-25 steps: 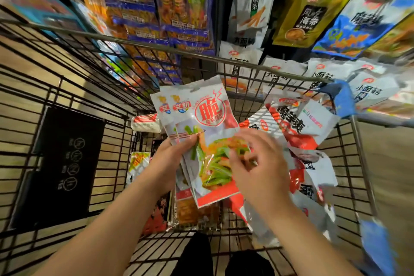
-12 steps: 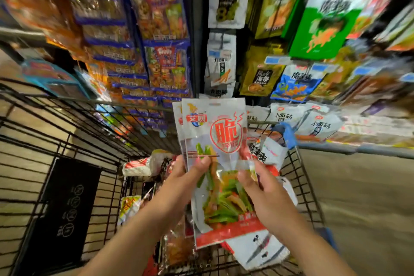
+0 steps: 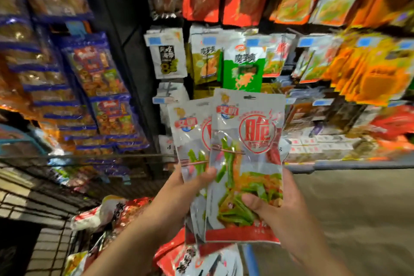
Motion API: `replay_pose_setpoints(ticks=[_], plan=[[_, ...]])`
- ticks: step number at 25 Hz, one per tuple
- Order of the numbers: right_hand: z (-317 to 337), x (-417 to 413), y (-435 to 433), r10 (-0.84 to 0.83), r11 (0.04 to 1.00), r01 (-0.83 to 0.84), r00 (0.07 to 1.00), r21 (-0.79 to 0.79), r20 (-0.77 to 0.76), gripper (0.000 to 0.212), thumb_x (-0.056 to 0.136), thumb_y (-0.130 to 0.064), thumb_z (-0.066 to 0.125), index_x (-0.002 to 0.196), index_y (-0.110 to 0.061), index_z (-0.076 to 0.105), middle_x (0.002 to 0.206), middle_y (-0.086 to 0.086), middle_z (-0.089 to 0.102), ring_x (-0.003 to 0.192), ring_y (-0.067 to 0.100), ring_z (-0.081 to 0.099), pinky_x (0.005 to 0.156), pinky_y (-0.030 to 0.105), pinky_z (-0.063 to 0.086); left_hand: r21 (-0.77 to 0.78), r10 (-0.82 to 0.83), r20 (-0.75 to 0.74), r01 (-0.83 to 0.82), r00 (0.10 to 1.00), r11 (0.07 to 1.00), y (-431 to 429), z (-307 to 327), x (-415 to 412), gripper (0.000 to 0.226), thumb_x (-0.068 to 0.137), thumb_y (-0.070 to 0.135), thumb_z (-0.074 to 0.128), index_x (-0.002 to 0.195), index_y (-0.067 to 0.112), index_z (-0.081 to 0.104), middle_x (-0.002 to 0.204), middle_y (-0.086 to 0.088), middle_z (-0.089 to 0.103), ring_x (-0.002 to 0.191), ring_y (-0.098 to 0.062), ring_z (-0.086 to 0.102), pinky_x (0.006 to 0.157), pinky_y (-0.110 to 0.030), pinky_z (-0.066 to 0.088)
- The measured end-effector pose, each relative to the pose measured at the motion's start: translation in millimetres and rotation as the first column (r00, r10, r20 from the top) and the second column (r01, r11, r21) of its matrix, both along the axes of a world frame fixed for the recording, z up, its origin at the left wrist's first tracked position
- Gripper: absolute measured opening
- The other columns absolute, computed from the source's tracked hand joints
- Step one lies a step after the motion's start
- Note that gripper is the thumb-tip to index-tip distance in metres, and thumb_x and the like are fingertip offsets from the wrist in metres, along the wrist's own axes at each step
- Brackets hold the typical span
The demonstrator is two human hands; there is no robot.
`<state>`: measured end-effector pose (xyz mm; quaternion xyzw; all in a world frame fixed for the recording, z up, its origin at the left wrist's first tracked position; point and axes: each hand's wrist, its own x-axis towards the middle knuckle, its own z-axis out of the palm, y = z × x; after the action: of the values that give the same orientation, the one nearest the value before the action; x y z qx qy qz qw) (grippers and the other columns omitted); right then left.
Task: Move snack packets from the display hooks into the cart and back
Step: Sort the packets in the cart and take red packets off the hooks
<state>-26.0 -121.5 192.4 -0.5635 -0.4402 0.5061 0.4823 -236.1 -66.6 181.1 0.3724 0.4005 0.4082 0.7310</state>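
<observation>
Packets have come up out of the cart toward the hanging display. They're upright: left hand pinches the rear ones, right hand grips the front one, thumb on its face. Best next: peel the front one off and line its hang hole up with a free hook. Hooks too blurred to pick out.

Two hands, two packets (same design).

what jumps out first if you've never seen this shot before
Two matching white-and-red snack packets fill the centre: the right hand pinches the front packet, the left hand grips the rear packet just left of it. A bright green packet hangs on the display directly above, and red packets lie in the cart at lower left.
</observation>
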Motion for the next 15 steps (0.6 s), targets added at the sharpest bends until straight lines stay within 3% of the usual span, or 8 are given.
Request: replay_pose_setpoints(ticks=[3, 7, 12, 13, 15], plan=[[11.6, 77.5, -13.8, -0.014, 0.998, 0.014, 1.000, 0.067, 0.002, 0.062, 0.063, -0.036, 0.090, 0.110, -0.059, 0.057, 0.104, -0.016, 0.076, 0.090, 0.003, 0.074, 0.066, 0.018, 0.059, 0.086, -0.005, -0.091, 0.013, 0.996, 0.996, -6.8, 16.7, 83.1, 0.057, 0.069, 0.044, 0.086, 0.122, 0.029, 0.072, 0.124, -0.010, 0.075, 0.112, -0.034, 0.073, 0.095, -0.053, 0.059], [39.9, 207.3, -41.0, -0.057, 0.992, 0.051, 0.997, 0.115, 0.047, 0.051, 0.071, -0.036, 0.085, 0.109, -0.057, 0.058, 0.106, -0.015, 0.076, 0.093, 0.006, 0.075, 0.067, 0.017, 0.058, 0.155, 0.007, -0.110, 0.011, 0.994, 0.988, -14.9, 39.8, 212.4, 0.054, 0.070, 0.057, 0.083, 0.119, 0.036, 0.072, 0.123, -0.006, 0.076, 0.110, -0.032, 0.074, 0.098, -0.056, 0.055], [92.5, 332.8, -72.7, -0.282, 0.946, 0.247, 0.946, 0.210, 0.157, 0.060, 0.063, -0.056, 0.081, 0.117, -0.059, 0.055, 0.106, -0.023, 0.074, 0.090, -0.002, 0.073, 0.062, 0.010, 0.055, 0.251, -0.039, -0.117, 0.067, 0.992, 0.966, -17.9, 88.0, 329.7, 0.039, 0.079, 0.046, 0.084, 0.114, 0.033, 0.071, 0.113, -0.011, 0.078, 0.101, -0.036, 0.076, 0.086, -0.057, 0.061], [103.0, 348.3, -75.9, -0.310, 0.935, 0.270, 0.937, 0.229, 0.159, 0.063, 0.063, -0.058, 0.082, 0.120, -0.057, 0.054, 0.108, -0.022, 0.074, 0.092, 0.000, 0.073, 0.065, 0.013, 0.057, 0.261, -0.058, -0.105, 0.084, 0.993, 0.962, -16.3, 99.4, 347.5, 0.044, 0.077, 0.044, 0.081, 0.117, 0.029, 0.069, 0.113, -0.012, 0.078, 0.100, -0.036, 0.077, 0.083, -0.056, 0.062], [114.9, 371.3, -73.6, -0.328, 0.920, 0.289, 0.938, 0.266, 0.116, 0.060, 0.067, -0.052, 0.086, 0.120, -0.054, 0.057, 0.112, -0.015, 0.075, 0.099, 0.009, 0.074, 0.080, 0.034, 0.062, 0.283, -0.087, -0.117, 0.117, 0.989, 0.952, -12.8, 119.6, 375.3, 0.046, 0.076, 0.044, 0.076, 0.118, 0.028, 0.068, 0.114, -0.012, 0.078, 0.100, -0.034, 0.077, 0.088, -0.056, 0.061]])
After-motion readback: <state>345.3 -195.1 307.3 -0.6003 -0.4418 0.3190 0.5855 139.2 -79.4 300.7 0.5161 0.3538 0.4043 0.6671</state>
